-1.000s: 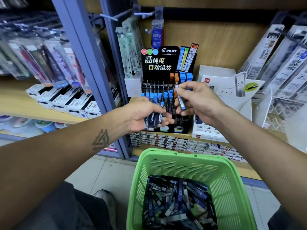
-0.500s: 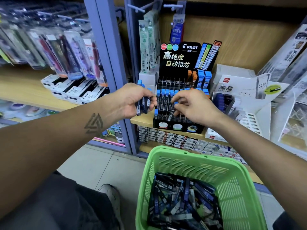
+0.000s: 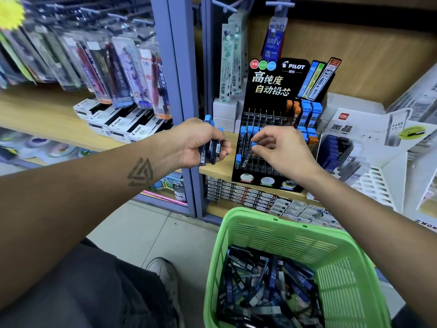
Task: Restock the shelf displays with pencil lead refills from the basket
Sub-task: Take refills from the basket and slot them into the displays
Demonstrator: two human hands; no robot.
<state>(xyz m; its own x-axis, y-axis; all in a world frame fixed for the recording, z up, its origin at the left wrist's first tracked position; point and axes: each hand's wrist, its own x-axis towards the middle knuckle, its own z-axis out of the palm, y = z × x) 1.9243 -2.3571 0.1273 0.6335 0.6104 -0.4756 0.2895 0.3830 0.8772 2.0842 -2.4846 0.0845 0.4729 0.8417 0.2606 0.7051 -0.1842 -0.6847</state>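
Observation:
A black Pilot display stand [image 3: 272,91] with slotted rows stands on the wooden shelf [image 3: 220,165]. My left hand [image 3: 201,143] grips a bunch of blue-capped lead refill tubes [image 3: 210,150] just left of the stand. My right hand [image 3: 279,150] pinches the blue cap of one refill tube [image 3: 249,153] that stands in a slot of the stand's lower rows. Below, a green basket [image 3: 343,268] holds several more dark refill tubes [image 3: 267,290].
Blister-packed pens hang at the left over white Pilot boxes [image 3: 123,124]. A grey shelf upright [image 3: 179,95] divides the bays. A white Deli lead display [image 3: 359,143] stands right of the stand. Small boxes [image 3: 250,195] line the lower shelf. My shoe [image 3: 165,275] is on the tile floor.
My right hand carried a single refill from in front of the stand down into its slots and now pinches its cap. My left hand moved left with its bunch.

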